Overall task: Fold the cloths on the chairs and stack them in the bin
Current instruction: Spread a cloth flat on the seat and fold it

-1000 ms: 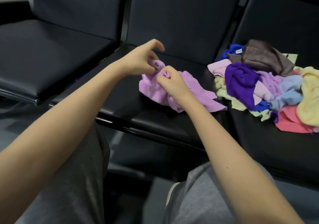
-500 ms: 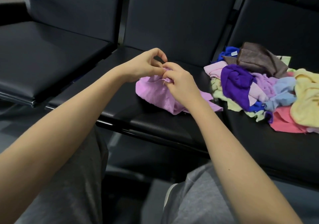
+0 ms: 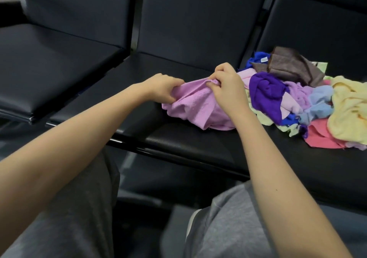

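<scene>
Three black chairs stand in the row: the left chair point(image 3: 49, 69), the middle chair point(image 3: 198, 29) and the right chair point(image 3: 317, 23). There are two hands, a left hand point(image 3: 160, 89) and a right hand point(image 3: 228, 87), with one pink cloth point(image 3: 194, 108) between them. In the heap point(image 3: 309, 118) on the right I count nine colours, one of each: brown cloth point(image 3: 292, 67), royal blue cloth point(image 3: 256, 58), purple cloth point(image 3: 266, 93), pale pink cloth point(image 3: 246, 77), lilac cloth point(image 3: 299, 93), light blue cloth point(image 3: 319, 104), yellow cloth point(image 3: 349, 106), coral cloth point(image 3: 319, 136), pale green cloth point(image 3: 264, 118). Whether more lie underneath, I cannot tell. Nearest are two grey trouser legs point(image 3: 228, 228).
</scene>
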`<state>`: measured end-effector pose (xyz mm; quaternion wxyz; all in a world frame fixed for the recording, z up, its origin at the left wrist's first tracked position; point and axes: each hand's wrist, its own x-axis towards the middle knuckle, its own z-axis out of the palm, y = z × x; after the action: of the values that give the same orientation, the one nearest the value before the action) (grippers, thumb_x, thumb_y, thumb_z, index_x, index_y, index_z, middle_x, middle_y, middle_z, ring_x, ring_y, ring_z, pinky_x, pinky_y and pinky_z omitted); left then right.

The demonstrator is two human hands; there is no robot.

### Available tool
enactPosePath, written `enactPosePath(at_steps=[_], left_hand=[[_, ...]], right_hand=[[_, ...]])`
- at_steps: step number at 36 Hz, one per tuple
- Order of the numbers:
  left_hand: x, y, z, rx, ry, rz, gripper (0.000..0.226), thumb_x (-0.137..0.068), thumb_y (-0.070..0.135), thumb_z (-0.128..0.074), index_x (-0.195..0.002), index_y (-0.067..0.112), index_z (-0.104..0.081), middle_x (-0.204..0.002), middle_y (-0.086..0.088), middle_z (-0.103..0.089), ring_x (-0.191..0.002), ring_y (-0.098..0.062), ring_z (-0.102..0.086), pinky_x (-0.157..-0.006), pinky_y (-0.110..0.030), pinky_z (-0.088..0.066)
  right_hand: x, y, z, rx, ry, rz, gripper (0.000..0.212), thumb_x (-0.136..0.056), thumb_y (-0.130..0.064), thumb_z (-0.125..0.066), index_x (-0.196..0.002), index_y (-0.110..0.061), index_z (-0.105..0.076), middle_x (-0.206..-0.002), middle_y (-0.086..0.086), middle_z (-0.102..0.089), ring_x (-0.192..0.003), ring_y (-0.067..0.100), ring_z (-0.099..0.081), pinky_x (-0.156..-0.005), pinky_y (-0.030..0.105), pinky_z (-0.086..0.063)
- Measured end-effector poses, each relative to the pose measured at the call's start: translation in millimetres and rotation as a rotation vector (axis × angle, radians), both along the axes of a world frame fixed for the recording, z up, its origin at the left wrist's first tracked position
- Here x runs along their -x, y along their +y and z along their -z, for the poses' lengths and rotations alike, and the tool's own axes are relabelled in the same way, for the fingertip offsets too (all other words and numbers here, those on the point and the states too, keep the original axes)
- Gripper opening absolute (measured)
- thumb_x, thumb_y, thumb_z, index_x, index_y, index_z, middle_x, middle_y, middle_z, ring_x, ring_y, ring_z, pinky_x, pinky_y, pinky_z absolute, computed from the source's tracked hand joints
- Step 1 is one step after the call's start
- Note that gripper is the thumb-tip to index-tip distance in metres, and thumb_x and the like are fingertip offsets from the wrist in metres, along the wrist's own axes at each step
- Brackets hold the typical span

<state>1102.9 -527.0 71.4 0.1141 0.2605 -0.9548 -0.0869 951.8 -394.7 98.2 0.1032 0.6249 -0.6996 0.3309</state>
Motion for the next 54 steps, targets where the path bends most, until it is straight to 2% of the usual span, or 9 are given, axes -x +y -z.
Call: enactPosePath(at_steps=[5, 9, 13, 17, 20, 28, 37, 46, 54], left_hand=[[3, 0, 8, -0.046, 0.207, 0.090, 0.028, -0.092, 0.013, -0.048, -0.118, 0.017, -0.038, -0.089, -0.004, -0.061, -0.076, -0.030, -0.057, -0.064, -0.033, -0.041], [4, -2, 7, 0.104, 0.309, 0.166, 0.032, -0.089, 0.005, -0.043, -0.108, 0.030, -0.041, -0.115, -0.003, -0.051, -0.078, -0.033, -0.057, -0.067, -0.040, -0.049], [7, -4, 16, 0.138, 0.148, 0.248, 0.029, -0.081, 0.008, -0.041, -0.097, 0.009, -0.065, -0.106, -0.009, -0.058, -0.087, -0.031, -0.058, -0.075, -0.041, -0.049], [9, -1, 14, -0.205, 0.086, 0.166, 0.029, -0.082, 0.018, -0.045, -0.102, 0.008, -0.063, -0.098, 0.001, -0.053, -0.092, -0.018, -0.054, -0.085, -0.029, -0.043], [10, 4, 8, -0.433, 0.155, 0.146, 0.020, -0.085, 0.028, -0.055, -0.089, 0.009, -0.058, -0.087, 0.007, -0.047, -0.074, 0.001, -0.049, -0.068, -0.012, -0.040], [3, -11, 18, -0.116, -0.166, 0.015, 0.029, -0.091, 0.026, -0.058, -0.076, 0.001, -0.054, -0.083, -0.013, -0.052, -0.077, -0.027, -0.051, -0.070, -0.035, -0.040], [10, -8, -47, -0.200, 0.524, -0.062, 0.024, -0.095, 0.026, -0.055, -0.087, 0.010, -0.072, -0.068, -0.001, -0.055, -0.065, -0.010, -0.047, -0.053, -0.010, -0.034], [-9, -46, -113, 0.058, -0.088, 0.008, 0.035, -0.082, 0.023, -0.066, -0.055, 0.011, -0.046, -0.054, 0.000, -0.041, -0.050, -0.013, -0.033, -0.056, -0.032, -0.035], [2, -27, -93, -0.448, 0.114, 0.205, 0.019, -0.092, 0.015, -0.061, -0.074, 0.014, -0.055, -0.070, 0.006, -0.056, -0.068, -0.006, -0.052, -0.067, -0.024, -0.043]], right_hand=[[18, 5, 1, 0.066, -0.054, 0.181, 0.016, -0.095, -0.009, -0.053, -0.093, 0.004, -0.062, -0.114, 0.009, -0.050, -0.086, 0.012, -0.045, -0.071, 0.015, -0.029], [29, 10, 0, 0.101, -0.102, 0.241, 0.016, -0.095, -0.009, -0.053, -0.092, 0.004, -0.061, -0.118, 0.010, -0.049, -0.085, 0.008, -0.043, -0.070, 0.011, -0.028], [30, 12, 1, 0.079, -0.096, 0.231, 0.015, -0.096, -0.010, -0.051, -0.090, 0.002, -0.060, -0.117, 0.009, -0.049, -0.084, 0.008, -0.043, -0.071, 0.009, -0.028], [33, 11, 1, 0.086, -0.084, 0.240, 0.016, -0.096, -0.010, -0.051, -0.094, 0.002, -0.062, -0.118, 0.009, -0.050, -0.086, 0.009, -0.045, -0.072, 0.011, -0.030], [38, 10, 2, 0.094, -0.084, 0.266, 0.018, -0.096, -0.011, -0.052, -0.097, 0.002, -0.063, -0.119, 0.009, -0.050, -0.090, 0.013, -0.049, -0.074, 0.015, -0.034], [44, 11, 1, 0.103, -0.051, 0.379, 0.017, -0.096, -0.009, -0.052, -0.101, 0.004, -0.062, -0.124, 0.012, -0.048, -0.103, 0.017, -0.047, -0.078, 0.015, -0.029], [45, 12, -7, -0.043, 0.086, 0.462, 0.019, -0.095, -0.007, -0.048, -0.106, -0.001, -0.062, -0.118, 0.016, -0.052, -0.109, 0.032, -0.044, -0.090, 0.036, -0.034], [82, 14, -105, 0.109, 0.312, 0.436, 0.019, -0.091, 0.000, -0.047, -0.102, 0.003, -0.062, -0.110, 0.022, -0.053, -0.102, 0.036, -0.045, -0.084, 0.039, -0.031], [80, 7, -138, 0.143, 0.276, 0.355, 0.020, -0.093, 0.003, -0.047, -0.105, -0.001, -0.063, -0.113, 0.011, -0.052, -0.105, 0.025, -0.045, -0.085, 0.031, -0.040]])
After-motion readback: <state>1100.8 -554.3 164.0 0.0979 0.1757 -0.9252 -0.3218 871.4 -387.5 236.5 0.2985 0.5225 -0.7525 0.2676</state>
